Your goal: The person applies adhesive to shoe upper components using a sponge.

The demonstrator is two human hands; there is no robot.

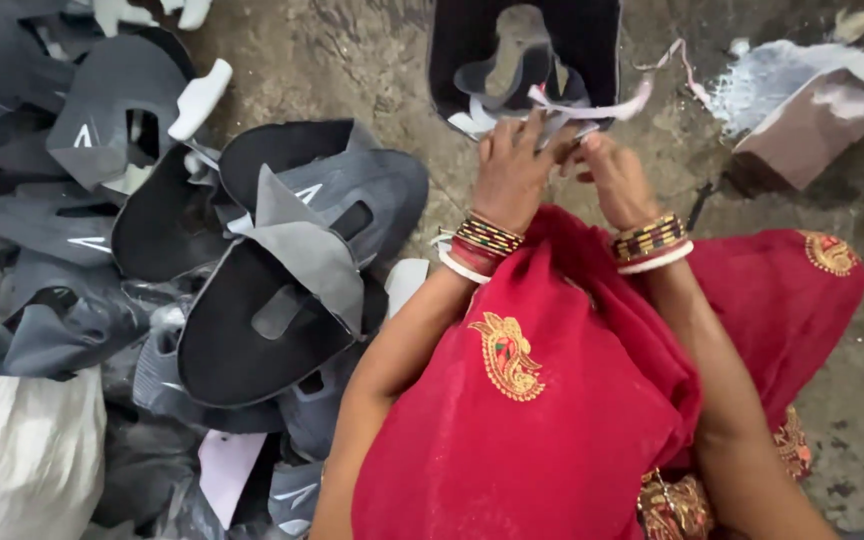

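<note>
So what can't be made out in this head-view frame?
- Fingertips of the left hand and right hand: curled behind the hands, so each grip on the pale strip is hidden.
- Black shoe upper: top cut off by the frame edge.
- Pile of dark uppers: overlapping, left side cropped.

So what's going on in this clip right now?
A person sitting on a rough concrete floor, red cloth over the lap, works with both hands on a dark shoe upper piece lying in front of them. The left hand and right hand are pinching a thin pale strip at its near edge. To the left sits a heap of similar dark shoe pieces, and a white sack lies beside that heap.
</note>
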